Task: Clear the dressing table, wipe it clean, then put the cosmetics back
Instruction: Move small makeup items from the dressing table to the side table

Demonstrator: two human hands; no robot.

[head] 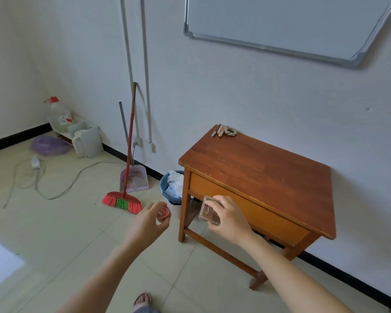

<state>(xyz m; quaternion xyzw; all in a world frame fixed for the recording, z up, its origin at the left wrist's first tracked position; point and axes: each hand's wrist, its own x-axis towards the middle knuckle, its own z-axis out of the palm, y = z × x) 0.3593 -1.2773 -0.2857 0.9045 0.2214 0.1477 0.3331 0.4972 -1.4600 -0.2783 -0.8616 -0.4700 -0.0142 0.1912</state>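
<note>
Writing: the clear rectangular compact case [209, 210] has a cursive script line on its lid, too blurred to read. The small round red jar [163, 213] has pale marks on its lid, also unreadable. The label on the plastic jug [59, 115] by the far wall is too small to read.

Left hand [148, 224]: fingers and thumb curled round the red jar, held in the air left of the dressing table [257, 168], over the floor.

Right hand [229, 219]: thumb and fingers pinch the case by its edges, held in front of the table's front left corner, below the top, not touching it.

Table top, back left corner: scrunchie [230, 131], pink tube [220, 130] and small grey stick [213, 133], close together.

Blue-lined waste bin [167, 190] with crumpled paper sits just left of the table's front left leg. Red broom [122, 202] and dustpan [134, 179] lean against the wall further left.
</note>
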